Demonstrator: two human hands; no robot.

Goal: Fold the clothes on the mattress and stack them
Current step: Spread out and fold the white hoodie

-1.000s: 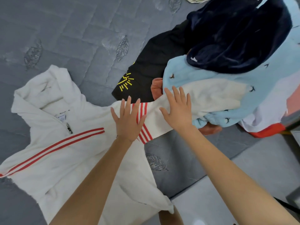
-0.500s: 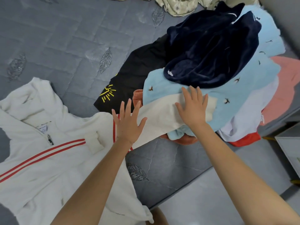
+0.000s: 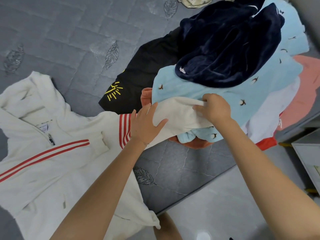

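A white fleece zip hoodie with red stripes [image 3: 52, 170] lies spread on a grey quilted mattress [image 3: 69, 32]. Its sleeve [image 3: 176, 111] is draped onto a heap of unfolded clothes [image 3: 259, 94] in light blue, navy and black. The left hand [image 3: 145, 125] presses the sleeve with straight, spread fingers. The right hand [image 3: 214, 108] pinches the sleeve's end.

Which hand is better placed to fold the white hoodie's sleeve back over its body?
Likely the right hand: it pinches the sleeve end, while the left hand lies flat beside the red stripes.
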